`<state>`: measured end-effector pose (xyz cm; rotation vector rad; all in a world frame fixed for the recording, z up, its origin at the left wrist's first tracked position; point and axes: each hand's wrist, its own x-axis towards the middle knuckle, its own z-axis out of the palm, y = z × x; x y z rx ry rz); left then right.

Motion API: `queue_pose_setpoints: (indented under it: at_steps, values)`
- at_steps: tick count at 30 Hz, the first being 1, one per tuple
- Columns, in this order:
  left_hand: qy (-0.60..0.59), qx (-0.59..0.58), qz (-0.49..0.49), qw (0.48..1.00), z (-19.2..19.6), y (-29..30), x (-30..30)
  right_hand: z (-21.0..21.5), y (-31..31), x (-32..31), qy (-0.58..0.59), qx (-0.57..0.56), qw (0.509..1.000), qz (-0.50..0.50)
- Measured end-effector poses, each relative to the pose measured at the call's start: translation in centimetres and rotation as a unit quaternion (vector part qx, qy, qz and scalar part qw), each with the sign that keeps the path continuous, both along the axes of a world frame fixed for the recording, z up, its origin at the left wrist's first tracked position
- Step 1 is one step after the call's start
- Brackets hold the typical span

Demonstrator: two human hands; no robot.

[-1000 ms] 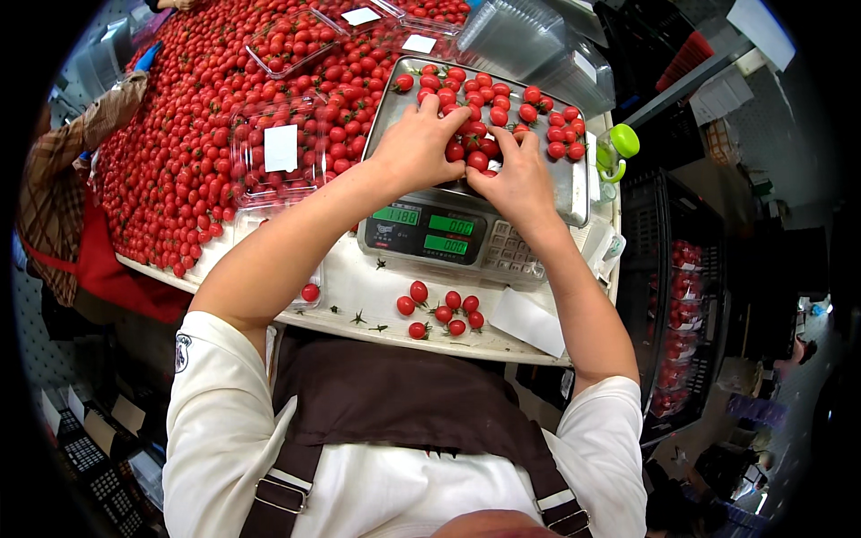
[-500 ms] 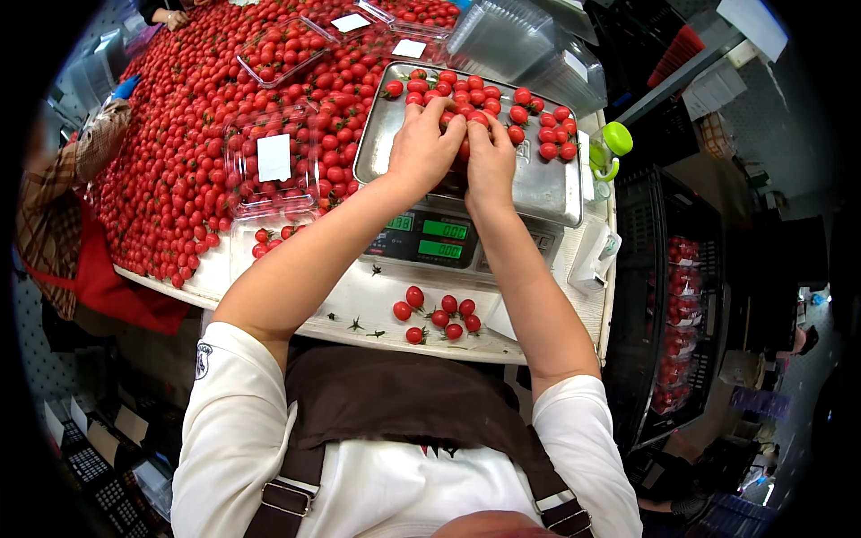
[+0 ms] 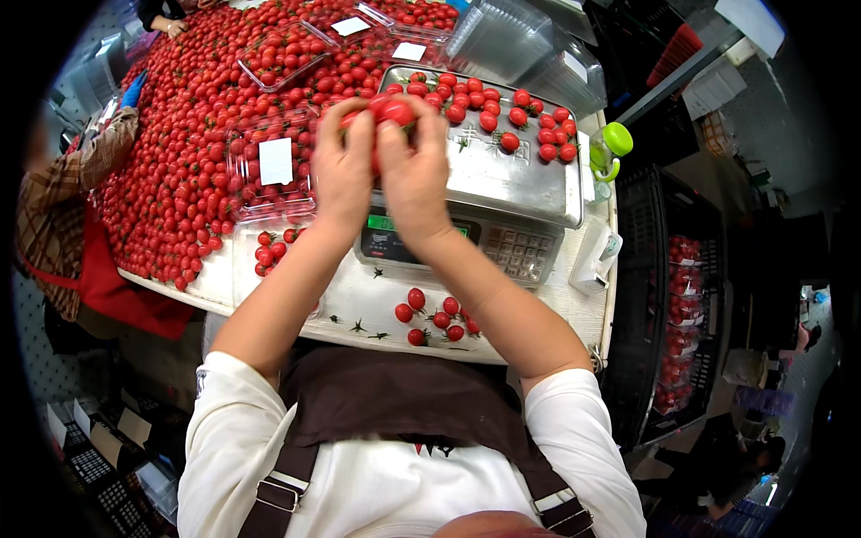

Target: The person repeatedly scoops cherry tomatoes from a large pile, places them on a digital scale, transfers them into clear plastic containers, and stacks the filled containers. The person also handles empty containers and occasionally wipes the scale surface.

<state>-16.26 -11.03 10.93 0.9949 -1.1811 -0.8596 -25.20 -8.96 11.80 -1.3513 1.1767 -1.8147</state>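
Observation:
My left hand and my right hand are cupped together around several cherry tomatoes, lifted over the left edge of a steel weighing tray. More cherry tomatoes lie loose along the tray's far side and its right end. Under the tray sits a digital scale with a keypad; my forearms partly cover its green display. Left of my hands, a filled clear plastic box with a white label rests on the heap of cherry tomatoes.
Stacked clear empty boxes stand behind the tray. A green-lidded bottle and a white device are at its right. Several tomatoes lie near the table's front edge. A black crate holds packed boxes. A co-worker's plaid sleeve reaches in from the left.
Both hands have gathered cherry tomatoes from the middle of the tray and carried them left toward its edge. Fewer tomatoes lie on the tray. The co-worker's blue-gloved hand has shifted.

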Motion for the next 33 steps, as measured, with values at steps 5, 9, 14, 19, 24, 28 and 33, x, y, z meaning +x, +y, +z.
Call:
queue_pose_setpoints:
  at_steps: [5,9,14,19,24,28,33]
  values:
    - [-0.015,0.073,0.089,0.993,-1.7,7.9,8.6,-2.7,4.9,8.2,0.051,0.028,0.992,0.109]
    - [-0.076,0.155,0.108,0.979,-7.1,11.2,15.8,-7.4,7.2,13.0,0.078,0.096,0.975,0.187]
    - [-0.199,0.215,0.074,0.953,-7.3,12.3,18.6,-9.6,6.7,13.0,0.203,0.128,0.933,0.267]
    - [-0.211,0.202,0.079,0.953,-6.0,13.5,20.1,-1.4,4.2,4.5,0.237,0.027,0.929,0.282]
    - [-0.194,0.156,0.102,0.963,-4.6,14.3,18.9,3.4,-5.0,-10.2,0.319,0.046,0.946,-0.021]
    - [-0.141,0.133,0.073,0.978,-4.2,13.9,17.0,-0.2,-9.9,-17.2,0.519,0.047,0.853,-0.033]
    - [-0.128,0.145,0.050,0.980,-3.8,13.7,15.6,-1.5,-10.8,-16.1,0.619,0.084,0.778,-0.060]
